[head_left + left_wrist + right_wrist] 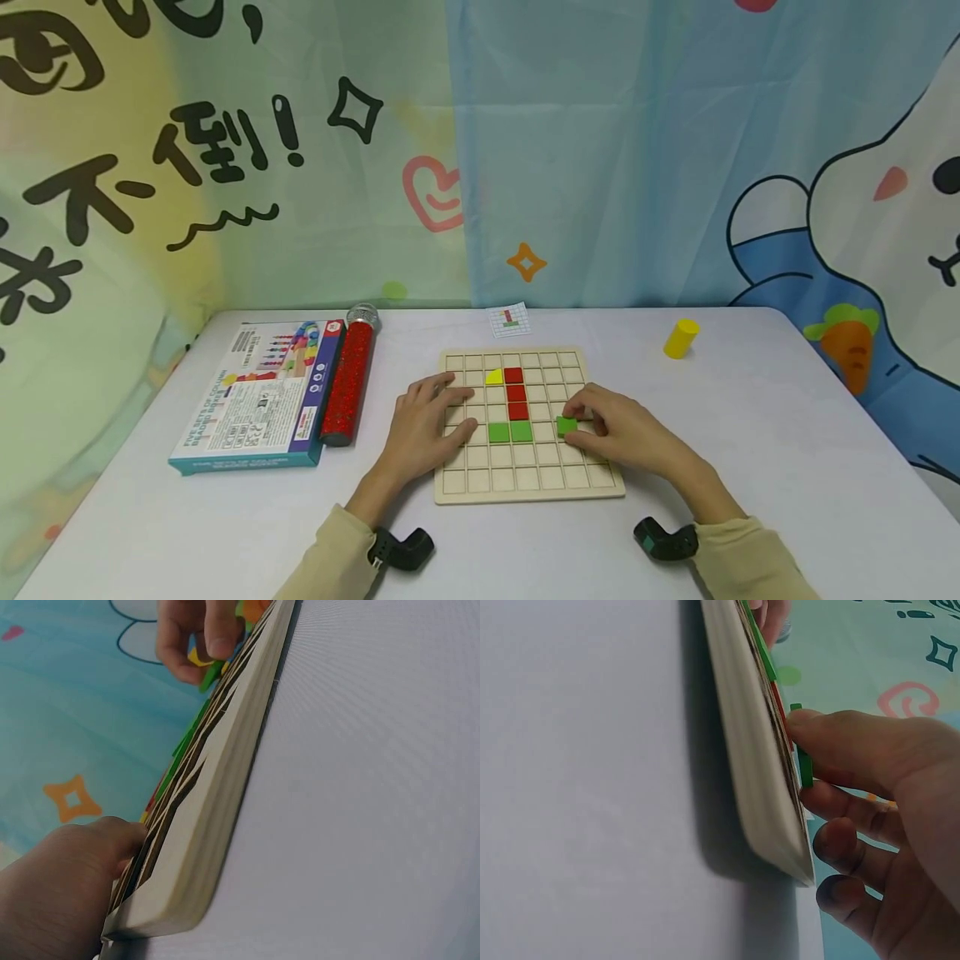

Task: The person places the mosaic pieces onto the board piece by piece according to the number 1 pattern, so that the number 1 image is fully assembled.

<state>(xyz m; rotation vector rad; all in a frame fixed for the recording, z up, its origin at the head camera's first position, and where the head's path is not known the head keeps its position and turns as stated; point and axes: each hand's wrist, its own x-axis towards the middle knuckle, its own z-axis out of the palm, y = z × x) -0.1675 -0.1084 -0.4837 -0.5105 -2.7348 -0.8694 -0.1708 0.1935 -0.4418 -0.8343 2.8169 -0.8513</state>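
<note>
A wooden grid board lies on the table with red square tiles in a column and two green tiles below it. Left of the top red tile is a yellow rounded piece. My right hand pinches a green square tile between thumb and forefinger, over the right part of the grid. In the right wrist view this green tile stands on edge beside the board. My left hand rests on the board's left side, fingers spread; its thumb touches the surface.
Behind the board lies a small pattern card. A yellow cylinder stands at the back right. On the left are a flat box and a red glittery microphone. A printed curtain hangs behind the table.
</note>
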